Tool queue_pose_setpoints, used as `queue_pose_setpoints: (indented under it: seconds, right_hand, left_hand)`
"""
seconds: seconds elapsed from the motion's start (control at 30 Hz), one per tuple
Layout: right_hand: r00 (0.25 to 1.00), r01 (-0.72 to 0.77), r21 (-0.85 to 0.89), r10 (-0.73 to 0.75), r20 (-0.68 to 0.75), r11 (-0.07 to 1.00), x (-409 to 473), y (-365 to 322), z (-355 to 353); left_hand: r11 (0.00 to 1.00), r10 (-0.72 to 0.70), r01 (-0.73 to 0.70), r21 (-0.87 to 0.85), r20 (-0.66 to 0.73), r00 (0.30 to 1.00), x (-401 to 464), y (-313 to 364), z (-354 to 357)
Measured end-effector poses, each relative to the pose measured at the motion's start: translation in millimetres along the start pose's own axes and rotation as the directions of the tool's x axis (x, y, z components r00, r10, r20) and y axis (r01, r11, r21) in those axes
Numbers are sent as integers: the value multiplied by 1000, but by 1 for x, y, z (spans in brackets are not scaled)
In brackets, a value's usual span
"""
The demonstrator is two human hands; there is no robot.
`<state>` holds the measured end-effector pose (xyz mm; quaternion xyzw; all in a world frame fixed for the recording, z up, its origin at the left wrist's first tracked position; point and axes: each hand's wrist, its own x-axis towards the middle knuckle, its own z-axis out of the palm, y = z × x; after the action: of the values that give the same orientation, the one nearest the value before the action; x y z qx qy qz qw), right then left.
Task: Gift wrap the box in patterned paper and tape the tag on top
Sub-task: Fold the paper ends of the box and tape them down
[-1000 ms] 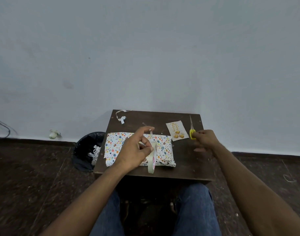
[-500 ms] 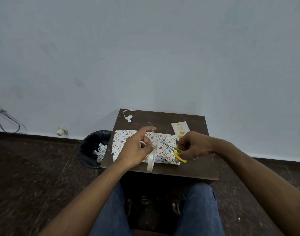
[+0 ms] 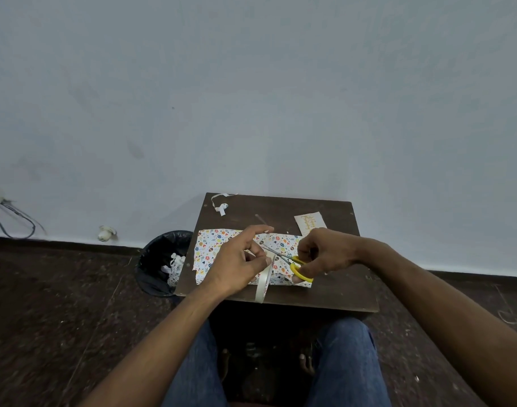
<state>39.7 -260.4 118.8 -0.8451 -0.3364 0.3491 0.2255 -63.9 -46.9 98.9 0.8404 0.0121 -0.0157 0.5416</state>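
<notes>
Your wrapped box [image 3: 219, 248] lies flat on the near half of the dark table [image 3: 333, 292], its patterned paper already closed around it, and the tag [image 3: 310, 222] waits just beyond its far right corner, partly hidden by your wrist. Your left hand [image 3: 236, 262] hovers over the middle of the box with fingers curled round the tape roll [image 3: 264, 282], which hangs on edge toward the near rim of the table; a short length seems drawn up toward your raised forefinger, though the strip itself is too thin to make out clearly. Your right hand [image 3: 324, 252] is clamped on the yellow handles of the scissors [image 3: 292, 261], blades pointing left toward the tape. The step in hand looks like snipping a piece for the tag. Keep the strip taut between roll and fingertip so the blades meet it square instead of folding it. Cut close to the roll, leaving a free end you can find again. Hold the blades above the paper, since a dipped tip could nick the wrapping. Take a piece long enough to span the tag's edge and grip the paper on both sides. Scraps lie at the far left corner [image 3: 222, 204], and the bin [image 3: 160, 259] stands left of the table for offcuts.
</notes>
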Motion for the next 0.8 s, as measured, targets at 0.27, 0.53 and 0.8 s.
queue_pose_setpoints:
  seconds: [0.27,0.53,0.8]
  right_hand:
    - [995,89,-20,-90,-46,996,-1,2,4]
    - [996,17,72,-23,84,997,-5,4,10]
    - [982,-104,181,130,-138,978,-16,47,27]
  left_hand:
    - [1000,-23,23,-9,-3,1000,0,0,1]
    - [999,-39,39,-27,-21,999,-1,-2,2]
    - [998,-57,55,-39,-49,997,-1,-7,4]
